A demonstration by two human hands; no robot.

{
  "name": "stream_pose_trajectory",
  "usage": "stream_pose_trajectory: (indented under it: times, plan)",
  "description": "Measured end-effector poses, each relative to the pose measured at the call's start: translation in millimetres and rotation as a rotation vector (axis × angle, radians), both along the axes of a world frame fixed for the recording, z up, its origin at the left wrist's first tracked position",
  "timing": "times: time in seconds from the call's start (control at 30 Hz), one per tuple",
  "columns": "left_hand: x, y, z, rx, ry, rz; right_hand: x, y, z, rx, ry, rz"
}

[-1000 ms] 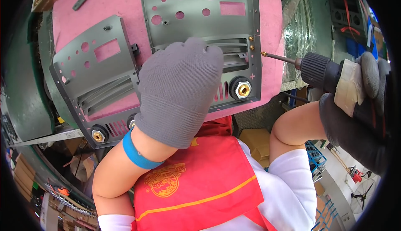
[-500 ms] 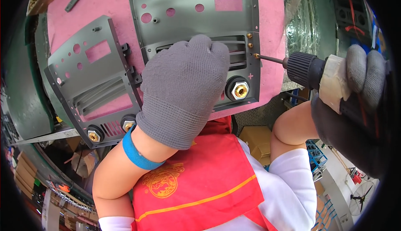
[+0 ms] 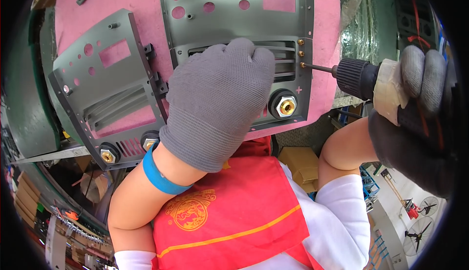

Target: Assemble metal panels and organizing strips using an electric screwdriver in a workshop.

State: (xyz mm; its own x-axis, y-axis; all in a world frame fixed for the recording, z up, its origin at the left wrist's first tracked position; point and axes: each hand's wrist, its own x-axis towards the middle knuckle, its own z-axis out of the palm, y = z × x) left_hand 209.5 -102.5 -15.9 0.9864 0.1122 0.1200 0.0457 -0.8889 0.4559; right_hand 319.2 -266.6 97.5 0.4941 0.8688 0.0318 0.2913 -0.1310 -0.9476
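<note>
A dark grey metal panel (image 3: 224, 25) with round holes, a rectangular window and louvre slots lies in front of me. Over its slots rests my left hand (image 3: 222, 86), grey-gloved and closed, its fingertips hidden beneath. What it may hold cannot be seen. My right hand (image 3: 424, 82), also gloved, grips a power screwdriver (image 3: 359, 77) with tape around its body. The driver's bit meets a small brass screw (image 3: 303, 65) at the panel's right flange. Two more brass screws (image 3: 301, 47) sit just above it. A brass-and-black socket (image 3: 286, 106) is fitted at the panel's lower right.
At left lies a second grey panel (image 3: 97, 74) with two sockets and black clips. Both panels rest on a pink mat (image 3: 325, 35). Clear plastic wrap (image 3: 361, 21) covers something to the right. Below the table edge stands a cardboard box (image 3: 299, 165).
The screw under the bit now sits closer to the flange, in line with the other two. The larger panel has shifted slightly right and down in view, my left hand with it.
</note>
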Motion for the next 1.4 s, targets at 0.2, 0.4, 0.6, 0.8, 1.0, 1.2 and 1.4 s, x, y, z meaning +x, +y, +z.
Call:
stream_pose_trajectory:
  times: [0.2, 0.4, 0.6, 0.8, 1.0, 1.2, 1.4]
  plan:
    - [-1, -2, -1, 0.016, 0.043, 0.021, 3, 5, -9, 0.117, 0.046, 0.02]
    - [-1, 0, -2, -0.08, 0.043, 0.033, 7, 10, -19, 0.23, 0.098, 0.039]
    - [-1, 2, 2, -0.145, 0.05, 0.026, 6, 14, -23, 0.332, 0.14, 0.05]
    - [-14, 29, 40, -0.888, -0.174, 0.478, 5, 28, -25, 0.465, 0.163, 0.086]
    - [-42, 64, 73, -1.153, 0.082, 0.683, 4, 51, -27, 0.579, 0.195, 0.154]
    - [-60, 67, 68, -1.341, 0.13, 0.727, 1, 72, -44, 0.652, 0.092, 0.173]
    - [-74, 71, 53, -1.101, 0.183, 0.508, -8, 75, -36, 0.71, 0.17, 0.036]
